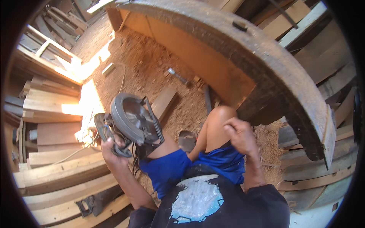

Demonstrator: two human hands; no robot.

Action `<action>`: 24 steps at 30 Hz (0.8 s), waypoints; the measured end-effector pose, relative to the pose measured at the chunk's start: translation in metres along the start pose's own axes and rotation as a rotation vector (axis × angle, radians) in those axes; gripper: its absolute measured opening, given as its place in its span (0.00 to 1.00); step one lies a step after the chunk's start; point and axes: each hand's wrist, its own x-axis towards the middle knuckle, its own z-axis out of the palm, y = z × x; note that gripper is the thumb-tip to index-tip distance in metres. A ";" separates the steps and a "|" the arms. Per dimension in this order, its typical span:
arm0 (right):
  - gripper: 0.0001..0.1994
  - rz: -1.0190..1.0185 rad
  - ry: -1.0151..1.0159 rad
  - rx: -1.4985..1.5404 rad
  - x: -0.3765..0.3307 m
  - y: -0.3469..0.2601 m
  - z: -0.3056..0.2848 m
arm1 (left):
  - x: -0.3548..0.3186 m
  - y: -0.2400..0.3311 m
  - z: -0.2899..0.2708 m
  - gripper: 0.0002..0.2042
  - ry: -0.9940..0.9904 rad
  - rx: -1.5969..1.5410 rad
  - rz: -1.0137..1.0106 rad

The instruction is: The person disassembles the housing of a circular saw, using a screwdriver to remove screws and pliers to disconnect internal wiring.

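Note:
My left hand [109,152] is closed round the handle of a circular saw [127,117]. The saw is tilted up over my left thigh, its round guard and blade side toward me and its flat metal base plate [153,121] on the right. Nothing is under the blade. Beside my right knee, my right hand [242,135] is curled into a loose fist, and nothing shows in it. A squared wooden block [164,102] lies on the sawdust just beyond the saw.
A long workbench [262,45] with an orange side panel curves along the right. Stacked planks [57,161] fill the left, with a handsaw [86,206] on them. A short tool with a pale end [178,76] lies on the sawdust floor [140,60]. More boards [323,152] are stacked at right.

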 end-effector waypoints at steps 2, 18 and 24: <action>0.06 0.028 0.047 0.054 -0.003 0.016 -0.007 | 0.007 0.019 -0.010 0.14 0.036 -0.063 -0.061; 0.07 -0.145 -0.066 0.162 0.055 -0.031 0.036 | 0.011 0.110 -0.023 0.19 -0.098 -0.064 -0.012; 0.19 0.093 -0.318 -0.348 0.117 -0.016 0.142 | 0.021 0.036 -0.040 0.20 -0.042 -0.119 -0.103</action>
